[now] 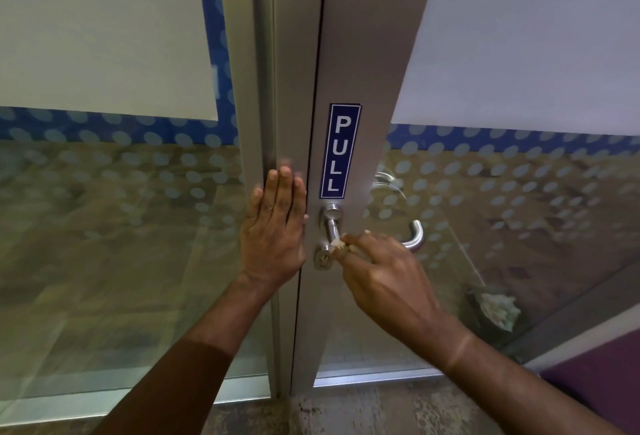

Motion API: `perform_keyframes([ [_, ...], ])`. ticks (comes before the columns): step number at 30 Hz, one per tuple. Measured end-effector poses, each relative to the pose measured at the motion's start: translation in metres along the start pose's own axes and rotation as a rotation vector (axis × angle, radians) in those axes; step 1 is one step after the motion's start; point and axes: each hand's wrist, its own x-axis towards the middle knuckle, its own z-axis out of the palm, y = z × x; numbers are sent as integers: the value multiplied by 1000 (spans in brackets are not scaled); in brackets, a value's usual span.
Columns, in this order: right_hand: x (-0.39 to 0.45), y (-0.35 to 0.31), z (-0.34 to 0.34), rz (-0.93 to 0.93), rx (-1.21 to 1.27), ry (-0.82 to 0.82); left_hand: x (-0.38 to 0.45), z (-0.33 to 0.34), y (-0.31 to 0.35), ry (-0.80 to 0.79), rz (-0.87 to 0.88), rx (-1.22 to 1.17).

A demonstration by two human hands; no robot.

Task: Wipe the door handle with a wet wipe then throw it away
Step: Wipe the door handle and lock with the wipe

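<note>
Left hand (pixel 273 226): flat and open, fingers together, pressed on the metal door frame (pixel 249 88) just left of the door edge. Looks like it's bracing things, not gripping anything.
Right hand (pixel 384 271): closed around a bunched wet wipe (pixel 337 244), only a little white bit pokes out past the fingertips.
Door handle (pixel 414 237): silver lever, its neck sits right at the fingertips of the right hand, the curved end sticks out beyond the knuckles.
Keyhole (pixel 323 261): just under the wipe, between the 2 hands.
PULL sign (pixel 340 150): above both hands.
Step, my guess: mid-wipe, working the neck of the lever.
Doing it well: wrap the wipe fully round the bar, drag along to the curved tip, hit the underside too.
Bin: can't see 1 anywhere.
</note>
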Motion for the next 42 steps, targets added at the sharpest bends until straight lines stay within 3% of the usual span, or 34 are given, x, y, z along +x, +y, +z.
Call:
perform_keyframes([
  [12, -36, 69, -11, -43, 124, 131, 2, -4, 2, -21, -8, -27],
  [20, -35, 93, -17, 151, 241, 172, 1, -6, 1, -29, -4, -37],
  [24, -19, 94, -15, 368, 326, 174, 2, -5, 1, -35, -5, -32],
  [26, -14, 91, -11, 613, 495, 118, 2, -6, 2, -35, -3, -42],
  [28, -11, 87, -4, 911, 876, 117, 2, -6, 2, -36, -6, -40],
  [32, -14, 61, 1, 1268, 1488, 318, 1, -8, 3, -46, -5, -53],
  [37, -15, 13, 14, 1402, 2123, 530, 2, -8, 3, -58, -6, -33],
  [42, 12, -38, 29, 1402, 2191, 489, 1, -6, 1, -44, -7, -37],
])
